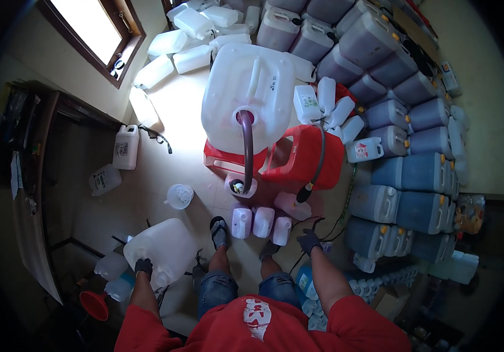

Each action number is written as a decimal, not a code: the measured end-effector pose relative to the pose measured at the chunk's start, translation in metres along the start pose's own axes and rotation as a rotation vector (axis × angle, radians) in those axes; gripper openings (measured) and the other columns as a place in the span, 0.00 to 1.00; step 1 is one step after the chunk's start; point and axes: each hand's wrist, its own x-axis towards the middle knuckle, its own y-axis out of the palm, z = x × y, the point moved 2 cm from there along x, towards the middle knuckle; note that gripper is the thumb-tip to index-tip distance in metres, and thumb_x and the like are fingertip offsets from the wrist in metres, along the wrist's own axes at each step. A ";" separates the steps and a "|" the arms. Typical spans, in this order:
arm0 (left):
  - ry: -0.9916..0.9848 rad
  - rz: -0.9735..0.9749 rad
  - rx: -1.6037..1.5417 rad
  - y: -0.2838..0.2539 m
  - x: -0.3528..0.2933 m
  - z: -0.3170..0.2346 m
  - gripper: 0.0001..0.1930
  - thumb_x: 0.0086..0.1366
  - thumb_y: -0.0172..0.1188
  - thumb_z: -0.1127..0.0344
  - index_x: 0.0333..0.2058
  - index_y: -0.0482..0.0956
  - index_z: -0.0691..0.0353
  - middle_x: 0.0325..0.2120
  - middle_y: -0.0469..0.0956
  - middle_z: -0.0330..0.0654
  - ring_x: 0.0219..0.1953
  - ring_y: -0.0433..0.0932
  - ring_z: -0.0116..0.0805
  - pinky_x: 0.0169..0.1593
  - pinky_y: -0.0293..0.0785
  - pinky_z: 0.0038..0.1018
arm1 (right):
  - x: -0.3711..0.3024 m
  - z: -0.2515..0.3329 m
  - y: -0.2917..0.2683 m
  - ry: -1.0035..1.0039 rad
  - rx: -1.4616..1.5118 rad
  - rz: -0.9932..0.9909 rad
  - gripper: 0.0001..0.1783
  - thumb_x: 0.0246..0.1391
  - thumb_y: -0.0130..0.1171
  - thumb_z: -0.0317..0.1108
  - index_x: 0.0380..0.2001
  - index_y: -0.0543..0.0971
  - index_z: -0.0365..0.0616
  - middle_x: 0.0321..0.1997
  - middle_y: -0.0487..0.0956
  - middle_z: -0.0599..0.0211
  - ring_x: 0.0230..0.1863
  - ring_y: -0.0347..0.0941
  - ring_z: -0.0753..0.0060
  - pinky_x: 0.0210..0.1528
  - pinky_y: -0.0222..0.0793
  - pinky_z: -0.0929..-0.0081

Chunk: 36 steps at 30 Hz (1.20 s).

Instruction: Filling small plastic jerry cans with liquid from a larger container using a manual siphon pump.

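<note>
Left hand: dark-gloved, the left hand (143, 267) has its fingers curled around the handle end of a pale canister.
Canister in grip: bulky, boxy and round-cornered, the pale canister (167, 243) is of cloudy plastic; it leans low at the person's left, beyond the left knee.
Right hand: also dark-gloved, the right hand (309, 240) has its fingers loosely spread, near a thin black cable (319, 225); whether they touch it, I cannot tell.
Raised drum: a large milky drum (222, 97), blocky with a moulded top handle, sits on red plastic stands (308, 155) with cut-out openings.
Purple hose: smooth and glossy, the purple hose (248, 149) arches from the drum's round mouth down to a small canister (251, 186); its lower end is hard to make out.
Grey hose: slim and black-tipped, the grey hose (322, 158) droops over a stand.
By the feet: small pinkish jugs (262, 223) with rounded shoulders stand in a row, near a translucent bucket (180, 196).
Right side: stacked ribbed-looking jerrycans (375, 202) show purple and blue contents through frosted walls.
Lower left: a flared red funnel (94, 305), smooth and conical.
</note>
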 end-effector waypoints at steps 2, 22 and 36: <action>0.051 -0.030 0.255 -0.013 0.051 0.016 0.27 0.67 0.56 0.51 0.54 0.77 0.69 0.53 0.81 0.61 0.57 0.80 0.58 0.57 0.76 0.43 | -0.014 0.021 0.057 -0.093 -0.020 0.085 0.37 0.52 0.72 0.39 0.65 0.73 0.44 0.43 0.86 0.53 0.40 0.82 0.66 0.42 0.79 0.67; 0.144 -0.282 0.458 0.030 0.061 -0.052 0.18 0.67 0.60 0.55 0.50 0.78 0.58 0.45 0.84 0.55 0.48 0.83 0.57 0.51 0.78 0.51 | -0.092 0.142 0.197 -0.304 -0.376 0.360 0.34 0.57 0.66 0.46 0.64 0.74 0.44 0.59 0.81 0.49 0.59 0.79 0.52 0.60 0.74 0.61; 0.129 -1.070 0.134 0.098 0.097 -0.065 0.20 0.65 0.61 0.49 0.46 0.79 0.59 0.43 0.79 0.47 0.52 0.74 0.51 0.60 0.60 0.51 | 0.021 0.329 0.445 -0.711 -0.202 0.322 0.18 0.61 0.59 0.38 0.50 0.83 0.40 0.39 0.87 0.52 0.38 0.86 0.60 0.46 0.80 0.64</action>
